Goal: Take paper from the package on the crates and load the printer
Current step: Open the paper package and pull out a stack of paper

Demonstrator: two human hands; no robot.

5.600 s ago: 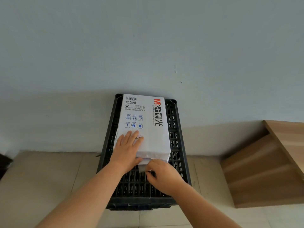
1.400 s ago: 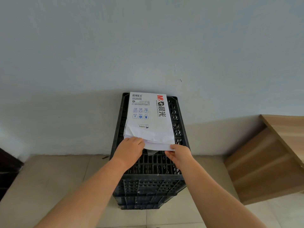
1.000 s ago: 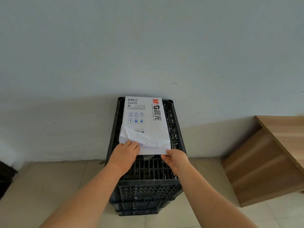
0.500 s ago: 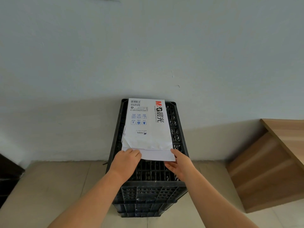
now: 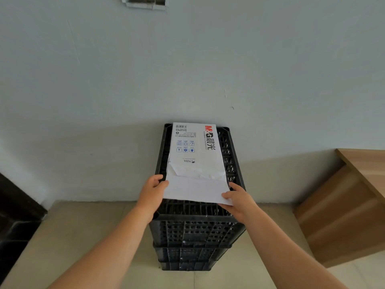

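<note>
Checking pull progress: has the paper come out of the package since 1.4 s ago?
Yes. The paper now sticks out further from the package mouth, toward the crate near edge.

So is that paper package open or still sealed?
Open: the package is torn at its near end, and sheets stick out between both hands.

We count three stacked black perforated plastic crates [image 5: 198, 232], one white paper-wrapped package of printer paper [image 5: 194, 151], one sheaf of white sheets [image 5: 195, 188] projecting from its torn end, two bare hands, left [image 5: 152, 195] and right [image 5: 239, 202], and one light-brown wooden desk [image 5: 362, 165].
</note>
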